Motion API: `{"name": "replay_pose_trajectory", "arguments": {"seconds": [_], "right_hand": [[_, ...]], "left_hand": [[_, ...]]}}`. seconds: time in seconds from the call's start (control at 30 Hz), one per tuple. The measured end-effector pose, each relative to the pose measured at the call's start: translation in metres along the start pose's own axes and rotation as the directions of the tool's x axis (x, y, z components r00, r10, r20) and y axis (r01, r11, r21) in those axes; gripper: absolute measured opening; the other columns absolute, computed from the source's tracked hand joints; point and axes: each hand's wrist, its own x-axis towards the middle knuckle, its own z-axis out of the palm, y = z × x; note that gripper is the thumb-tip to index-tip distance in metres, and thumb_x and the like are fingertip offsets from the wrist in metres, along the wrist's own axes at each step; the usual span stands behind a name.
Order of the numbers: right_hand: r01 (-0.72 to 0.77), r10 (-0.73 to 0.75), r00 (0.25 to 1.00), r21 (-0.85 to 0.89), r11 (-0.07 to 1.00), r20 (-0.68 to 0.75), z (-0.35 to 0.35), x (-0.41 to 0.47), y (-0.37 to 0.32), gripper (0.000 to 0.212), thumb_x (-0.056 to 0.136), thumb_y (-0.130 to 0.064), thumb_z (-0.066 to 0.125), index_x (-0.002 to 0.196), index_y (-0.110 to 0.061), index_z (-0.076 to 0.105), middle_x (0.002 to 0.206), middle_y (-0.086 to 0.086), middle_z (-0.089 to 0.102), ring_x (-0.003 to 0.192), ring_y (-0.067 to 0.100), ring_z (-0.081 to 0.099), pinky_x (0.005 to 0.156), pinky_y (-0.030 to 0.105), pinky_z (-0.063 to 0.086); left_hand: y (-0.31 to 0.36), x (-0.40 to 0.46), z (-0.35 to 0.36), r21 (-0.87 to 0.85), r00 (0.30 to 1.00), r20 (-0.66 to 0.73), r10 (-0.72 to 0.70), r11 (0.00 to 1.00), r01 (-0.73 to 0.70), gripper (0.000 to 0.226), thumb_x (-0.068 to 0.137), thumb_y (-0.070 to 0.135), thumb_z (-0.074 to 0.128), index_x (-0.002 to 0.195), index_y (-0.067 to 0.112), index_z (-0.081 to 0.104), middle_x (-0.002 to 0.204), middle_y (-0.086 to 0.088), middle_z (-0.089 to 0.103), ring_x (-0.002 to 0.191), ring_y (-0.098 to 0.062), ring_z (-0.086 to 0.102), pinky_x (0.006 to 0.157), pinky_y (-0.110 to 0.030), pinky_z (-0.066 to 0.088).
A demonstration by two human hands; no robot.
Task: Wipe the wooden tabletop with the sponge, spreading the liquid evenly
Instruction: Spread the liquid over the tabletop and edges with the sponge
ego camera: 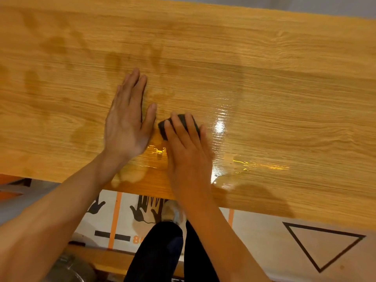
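A wooden tabletop (264, 68) fills most of the view. A small dark sponge (162, 128) lies on it near the front edge, and my right hand (186, 147) presses down on it with the fingers over its top. My left hand (128, 119) rests flat on the wood just left of the sponge, fingers straight. Glossy wet liquid (221, 123) shines to the right of the sponge and along the front (262, 165). Darker damp patches (55, 45) mark the left and far parts of the board.
The table's front edge (244, 208) runs from lower left to right. Below it lies printed floor covering with a black triangle (323, 245), my dark trouser legs (158, 251) and a shoe (169, 212). A grey round object (69, 267) sits at the bottom left.
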Motion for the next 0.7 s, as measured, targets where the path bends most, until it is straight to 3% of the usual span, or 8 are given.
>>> {"name": "replay_pose_trajectory", "arguments": {"seconds": [0.07, 0.13, 0.27, 0.33, 0.43, 0.53, 0.63, 0.7], "right_hand": [[0.012, -0.012, 1.0, 0.011, 1.0, 0.017, -0.014, -0.005, 0.024, 0.043, 0.094, -0.008, 0.06, 0.136, -0.013, 0.053, 0.148, 0.002, 0.046, 0.145, 0.023, 0.029, 0.122, 0.048, 0.016], [-0.14, 0.141, 0.989, 0.029, 0.99, -0.055, -0.038, -0.018, 0.06, 0.04, 0.1, -0.012, 0.051, 0.14, -0.012, 0.048, 0.15, 0.001, 0.042, 0.147, 0.019, 0.023, 0.123, 0.046, 0.012], [-0.463, 0.482, 0.833, 0.136, 0.876, -0.27, -0.054, -0.032, 0.077, 0.038, 0.103, -0.014, 0.044, 0.139, -0.008, 0.049, 0.152, 0.004, 0.04, 0.148, 0.02, 0.02, 0.122, 0.047, 0.01], [-0.431, 0.449, 0.855, 0.125, 0.894, -0.261, -0.031, -0.02, 0.044, 0.039, 0.102, -0.014, 0.044, 0.14, -0.009, 0.048, 0.152, 0.005, 0.04, 0.147, 0.023, 0.022, 0.122, 0.048, 0.011], [-0.164, 0.16, 0.976, -0.015, 0.986, -0.145, 0.016, -0.007, -0.015, 0.04, 0.098, -0.014, 0.052, 0.137, -0.011, 0.051, 0.147, 0.007, 0.048, 0.143, 0.028, 0.033, 0.117, 0.051, 0.027], [-0.023, 0.019, 0.998, -0.058, 0.998, -0.066, 0.012, -0.008, -0.011, 0.037, 0.099, -0.018, 0.053, 0.136, -0.013, 0.053, 0.145, 0.004, 0.049, 0.142, 0.024, 0.036, 0.118, 0.047, 0.028], [-0.222, 0.219, 0.966, -0.008, 0.975, -0.137, -0.032, -0.026, 0.045, 0.039, 0.101, -0.015, 0.047, 0.139, -0.01, 0.049, 0.15, 0.004, 0.043, 0.145, 0.022, 0.027, 0.122, 0.045, 0.02], [-0.419, 0.414, 0.88, 0.033, 0.908, -0.231, -0.061, -0.039, 0.077, 0.04, 0.102, -0.014, 0.043, 0.142, -0.01, 0.046, 0.153, 0.004, 0.037, 0.147, 0.021, 0.022, 0.122, 0.044, 0.017]], "left_hand": [[0.001, 0.001, 0.0, 0.009, 0.999, 0.015, -0.035, 0.999, 0.035, 0.056, 0.108, 0.029, 0.043, 0.157, 0.003, 0.03, 0.167, -0.012, 0.024, 0.156, -0.024, 0.02, 0.128, -0.04, 0.016], [0.001, 0.002, 0.0, -0.001, 0.998, 0.027, -0.052, 0.999, 0.052, 0.057, 0.108, 0.03, 0.042, 0.158, 0.005, 0.029, 0.168, -0.009, 0.022, 0.156, -0.023, 0.018, 0.128, -0.038, 0.014], [0.0, 0.0, 0.001, -0.003, 0.999, 0.019, -0.046, 0.999, 0.047, 0.057, 0.108, 0.031, 0.041, 0.157, 0.004, 0.031, 0.167, -0.011, 0.024, 0.156, -0.025, 0.019, 0.128, -0.038, 0.014], [0.001, 0.0, 0.001, 0.012, 0.999, 0.021, -0.044, 0.999, 0.044, 0.057, 0.108, 0.033, 0.039, 0.157, 0.004, 0.03, 0.168, -0.01, 0.023, 0.156, -0.025, 0.018, 0.127, -0.037, 0.014], [0.001, 0.001, -0.001, 0.033, 0.998, 0.034, -0.051, 0.998, 0.049, 0.058, 0.109, 0.034, 0.036, 0.159, 0.006, 0.027, 0.169, -0.008, 0.02, 0.157, -0.022, 0.016, 0.128, -0.037, 0.014], [0.001, 0.0, -0.001, 0.021, 0.998, 0.05, -0.041, 0.999, 0.04, 0.058, 0.109, 0.032, 0.035, 0.159, 0.005, 0.026, 0.169, -0.009, 0.018, 0.157, -0.022, 0.014, 0.128, -0.038, 0.012], [0.0, -0.001, -0.001, -0.009, 0.998, 0.056, -0.025, 1.0, 0.026, 0.058, 0.108, 0.031, 0.037, 0.159, 0.004, 0.026, 0.169, -0.011, 0.017, 0.157, -0.025, 0.013, 0.128, -0.039, 0.01], [-0.001, -0.002, -0.003, -0.049, 0.997, 0.071, -0.023, 0.998, 0.027, 0.058, 0.109, 0.03, 0.038, 0.159, 0.004, 0.026, 0.169, -0.011, 0.017, 0.157, -0.025, 0.012, 0.129, -0.039, 0.009]]}}
